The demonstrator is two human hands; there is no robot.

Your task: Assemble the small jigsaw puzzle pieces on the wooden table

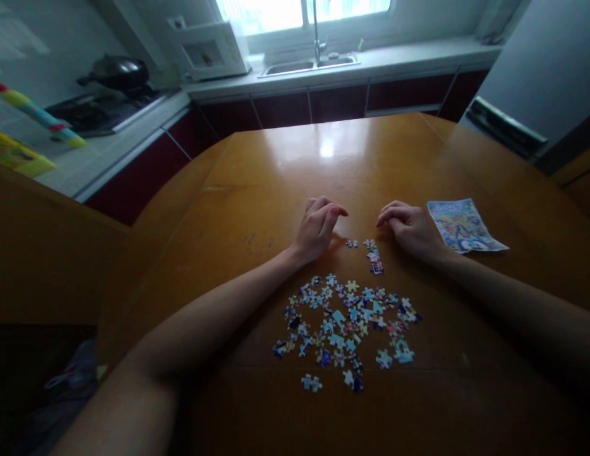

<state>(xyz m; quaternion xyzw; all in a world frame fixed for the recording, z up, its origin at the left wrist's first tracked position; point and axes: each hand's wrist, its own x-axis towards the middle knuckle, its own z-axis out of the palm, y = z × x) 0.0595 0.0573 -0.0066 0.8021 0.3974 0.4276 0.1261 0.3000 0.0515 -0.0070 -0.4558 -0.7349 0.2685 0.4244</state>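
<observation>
My left hand (317,229) is held over the table with its fingers loosely bent and the index finger reaching right; nothing shows in it. Just below its fingertips lies a small joined bit of jigsaw puzzle (352,244). Across from it, my right hand (411,231) rests with loosely bent fingers pointing left, and I see nothing in it either. Between the hands, nearer the right, is a narrow joined strip of puzzle pieces (373,256). Closer to me spreads a pile of loose puzzle pieces (339,320), many pale blue.
A creased picture sheet (466,225) lies right of my right hand on the wooden table (218,221). Beyond stand a counter with a sink (308,66), a white microwave (213,50) and a stove with a dark pan (118,73). A grey fridge (537,69) is at right.
</observation>
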